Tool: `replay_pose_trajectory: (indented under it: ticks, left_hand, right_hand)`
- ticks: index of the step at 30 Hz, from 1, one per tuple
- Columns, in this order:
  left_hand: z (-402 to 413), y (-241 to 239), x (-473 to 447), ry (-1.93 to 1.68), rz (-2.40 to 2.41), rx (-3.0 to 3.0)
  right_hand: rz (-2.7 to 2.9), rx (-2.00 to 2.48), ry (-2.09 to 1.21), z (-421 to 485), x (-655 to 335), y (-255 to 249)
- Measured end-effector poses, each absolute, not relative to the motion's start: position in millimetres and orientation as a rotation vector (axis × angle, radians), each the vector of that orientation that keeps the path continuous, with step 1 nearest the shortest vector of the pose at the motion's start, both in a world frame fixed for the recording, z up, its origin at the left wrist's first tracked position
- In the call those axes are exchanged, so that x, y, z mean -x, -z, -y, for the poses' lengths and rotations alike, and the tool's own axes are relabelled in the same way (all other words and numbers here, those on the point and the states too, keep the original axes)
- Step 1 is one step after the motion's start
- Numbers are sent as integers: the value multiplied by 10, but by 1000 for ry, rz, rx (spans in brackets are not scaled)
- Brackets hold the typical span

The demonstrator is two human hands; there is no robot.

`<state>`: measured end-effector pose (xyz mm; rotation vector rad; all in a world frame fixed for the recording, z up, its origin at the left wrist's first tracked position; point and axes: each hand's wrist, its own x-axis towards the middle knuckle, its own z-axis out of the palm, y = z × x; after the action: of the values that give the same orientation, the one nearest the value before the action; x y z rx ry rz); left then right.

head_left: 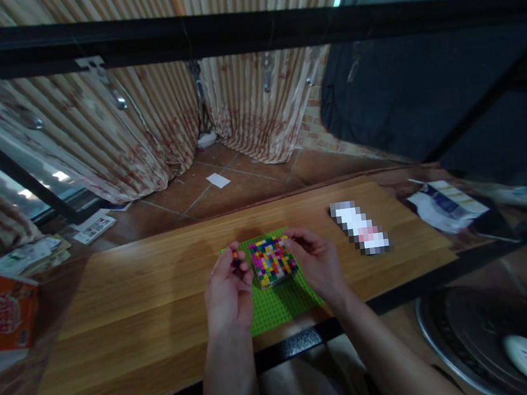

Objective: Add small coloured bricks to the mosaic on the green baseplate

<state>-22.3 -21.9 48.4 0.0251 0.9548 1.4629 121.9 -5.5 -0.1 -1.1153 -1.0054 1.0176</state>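
Observation:
A block of many-coloured toy bricks (271, 262) stands on a green studded baseplate (279, 307) at the table's front edge. My left hand (230, 285) is at the block's left side, fingers curled round a few small toy bricks (236, 258) of dark and orange colour. At the block's upper right corner is my right hand (317, 261), thumb and forefinger pinched together at its top edge. Whether a loose brick sits between those fingertips is too small to make out.
A phone-like object (359, 227), blurred out, lies on the wooden table (138, 315) to the right. An orange box (6, 312) stands beyond the table's left end. A dark metal bar (243, 31) crosses in front of the curtains. A round fan-like thing (492, 336) is at lower right.

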Motion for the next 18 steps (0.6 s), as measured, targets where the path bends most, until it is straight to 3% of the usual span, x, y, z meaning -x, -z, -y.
replay_pose_trajectory:
  ticks: [8,18]
  left_hand:
    - [380,-466,130,-1493,-957,-110]
    - [537,-399,179,-1541,-1244,-240]
  right_hand:
    - [1148,1087,-958,390,-1224,58]
    - [1216,985,-871,413,-1347,-314]
